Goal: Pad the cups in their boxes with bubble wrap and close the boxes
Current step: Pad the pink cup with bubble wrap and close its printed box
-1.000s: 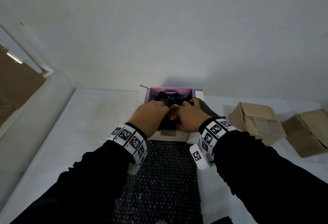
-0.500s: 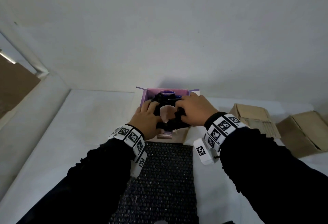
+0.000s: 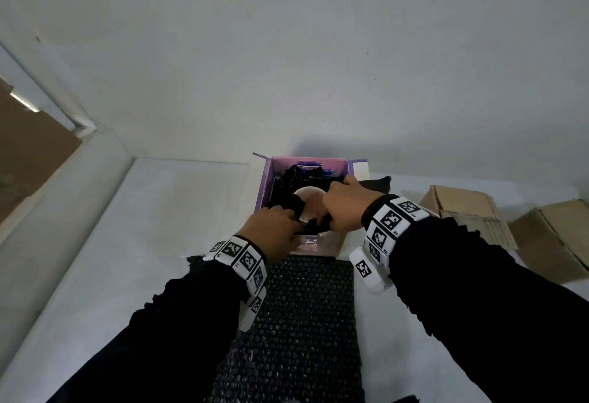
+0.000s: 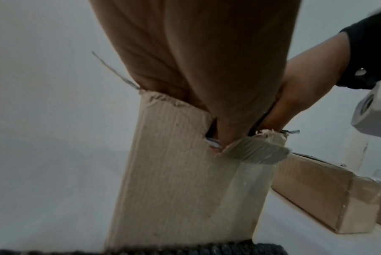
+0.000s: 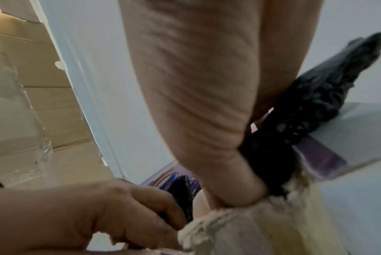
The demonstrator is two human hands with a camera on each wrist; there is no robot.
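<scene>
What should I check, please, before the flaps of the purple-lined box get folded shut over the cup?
1. Cup sits inside the purple-lined box: ok.
2. Black bubble wrap surrounds the cup on all sides: cannot tell; the cup's pale top shows bare.
3. Wrap tucked below the rim: not ok; a tail hangs over the right edge.
4. Left hand clear of the opening: not ok; it pinches wrap at the near wall.
5. Right hand clear: not ok; it grips wrap inside the box.
6. Flaps free to fold: cannot tell.
</scene>
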